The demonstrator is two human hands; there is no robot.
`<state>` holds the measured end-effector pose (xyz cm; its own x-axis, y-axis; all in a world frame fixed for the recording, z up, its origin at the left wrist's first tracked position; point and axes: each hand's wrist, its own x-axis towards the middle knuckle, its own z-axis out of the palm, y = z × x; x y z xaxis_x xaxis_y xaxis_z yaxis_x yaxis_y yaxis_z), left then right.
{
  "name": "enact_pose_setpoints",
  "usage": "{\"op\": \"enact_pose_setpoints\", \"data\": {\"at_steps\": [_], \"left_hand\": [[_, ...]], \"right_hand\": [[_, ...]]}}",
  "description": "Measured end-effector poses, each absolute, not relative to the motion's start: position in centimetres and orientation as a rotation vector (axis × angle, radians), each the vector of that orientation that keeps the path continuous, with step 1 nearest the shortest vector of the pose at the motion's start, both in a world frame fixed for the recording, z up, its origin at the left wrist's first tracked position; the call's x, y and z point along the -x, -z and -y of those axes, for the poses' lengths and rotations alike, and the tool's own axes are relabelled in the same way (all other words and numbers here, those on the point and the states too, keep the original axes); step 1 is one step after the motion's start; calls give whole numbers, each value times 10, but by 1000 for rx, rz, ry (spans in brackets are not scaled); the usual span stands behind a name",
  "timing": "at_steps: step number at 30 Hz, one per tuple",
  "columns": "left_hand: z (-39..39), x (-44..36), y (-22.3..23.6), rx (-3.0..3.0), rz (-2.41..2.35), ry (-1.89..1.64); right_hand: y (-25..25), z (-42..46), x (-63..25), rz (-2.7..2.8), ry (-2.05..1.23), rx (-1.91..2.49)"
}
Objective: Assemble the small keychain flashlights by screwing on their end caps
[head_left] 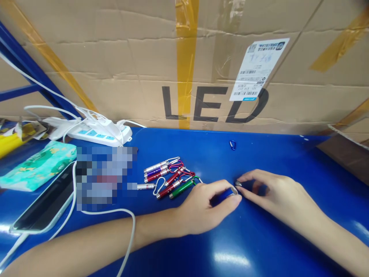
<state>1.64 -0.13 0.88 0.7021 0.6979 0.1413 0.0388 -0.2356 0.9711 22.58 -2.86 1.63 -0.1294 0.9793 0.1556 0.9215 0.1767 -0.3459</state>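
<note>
My left hand (196,209) is closed around a short blue metal tube (223,196), its silvery end facing right. Thumb and index finger of my right hand (284,194) pinch a small silvery piece (238,184) close to that end; its exact kind is too small to make out. Left of my left hand lies a loose pile of keychain penlights: a green penlight (182,189), a red penlight (168,190) and several others in red, purple and silver, with carabiner clips attached. Farther back, a single blue carabiner clip (232,145) rests on the blue tabletop (276,154).
A large cardboard box (129,77) marked LED stands along the back. At the left are a white power strip (99,134), a green tissue pack (39,167), a phone (44,200) and a pixelated patch. A white cable (111,211) crosses my left forearm.
</note>
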Motion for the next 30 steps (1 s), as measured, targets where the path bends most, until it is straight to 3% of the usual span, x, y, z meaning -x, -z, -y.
{"op": "enact_pose_setpoints", "data": {"at_steps": [8,14,30], "left_hand": [[0,-14,-7,-1798,-593,-542],[2,-15,-5,-1842,-706,-622],[1,-17,-7,-1910,-535,-718]], "right_hand": [[-29,42,-206,1862,-428,1495],[-42,43,-205,1827,-451,1264],[-49,41,-203,1644,-649,1353]]}}
